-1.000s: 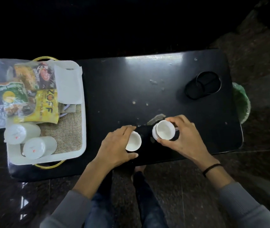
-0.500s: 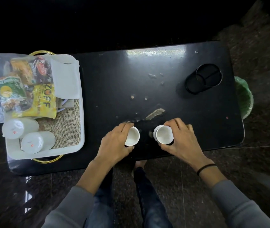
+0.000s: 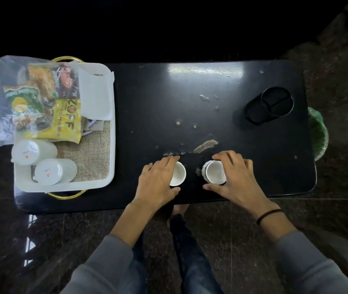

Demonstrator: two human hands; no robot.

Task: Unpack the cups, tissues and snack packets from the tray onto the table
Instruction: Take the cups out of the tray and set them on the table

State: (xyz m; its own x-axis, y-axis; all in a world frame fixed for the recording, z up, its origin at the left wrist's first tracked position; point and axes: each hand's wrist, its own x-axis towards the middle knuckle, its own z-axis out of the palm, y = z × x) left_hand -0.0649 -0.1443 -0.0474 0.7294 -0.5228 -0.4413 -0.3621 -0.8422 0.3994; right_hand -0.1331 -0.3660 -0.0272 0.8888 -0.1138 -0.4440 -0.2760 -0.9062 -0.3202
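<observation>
From my feed, both hands are down near the front edge of the glossy black table (image 3: 190, 98), each wrapped around a small white cup. The left hand (image 3: 158, 183) has its fingers (image 3: 168, 161) curled over the left cup (image 3: 178, 174), covering its left side, thumb below it. The right hand (image 3: 235, 177) is grasping the right cup (image 3: 215, 172), fingers arched over the far rim and thumb on the near side. Both cups stand upright, round and smooth, apart from each other. Well off to the left of the left hand sits the white tray (image 3: 110, 145) with a burlap liner, crinkly snack packets (image 3: 62, 119) in a clear bag, folded white tissues (image 3: 95, 96), and two frosted plastic tubs (image 3: 52, 171) on their sides.
</observation>
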